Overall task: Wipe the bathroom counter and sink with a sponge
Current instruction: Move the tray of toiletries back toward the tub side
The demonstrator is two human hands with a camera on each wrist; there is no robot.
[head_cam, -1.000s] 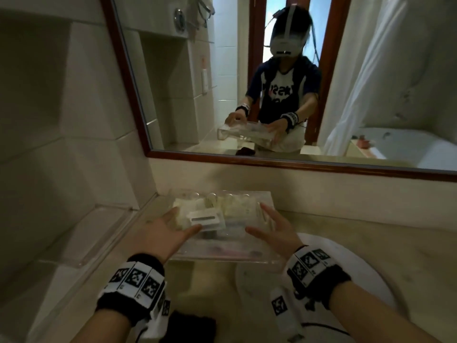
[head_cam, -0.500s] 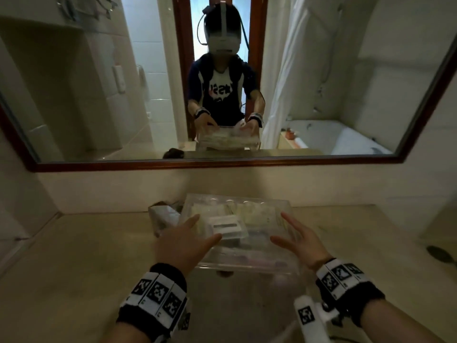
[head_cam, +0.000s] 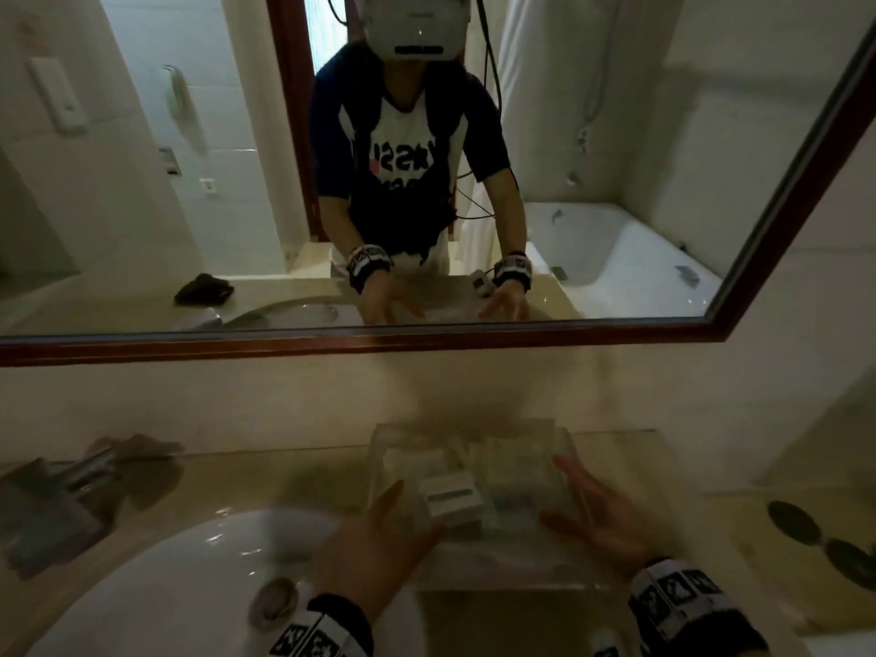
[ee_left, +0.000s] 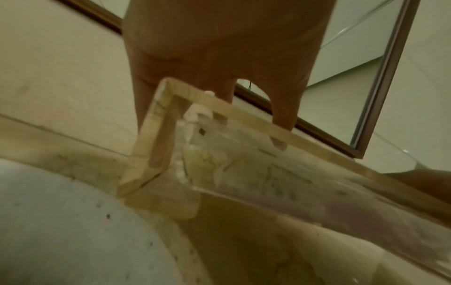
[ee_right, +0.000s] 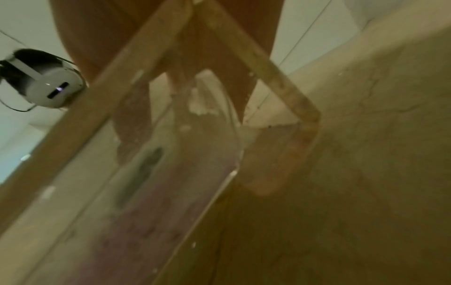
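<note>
1. Clear plastic tray of small toiletry packets (head_cam: pixel 474 486) sits on the beige stone counter (head_cam: pixel 663 467), just right of the white round sink (head_cam: pixel 156 576)
2. Left hand (head_cam: pixel 374 542) and right hand (head_cam: pixel 611 528) flank it, fingers straight against its sides
3. No sponge visible; this looks like clearing space
4. Next: release the tray, fetch the sponge
</note>
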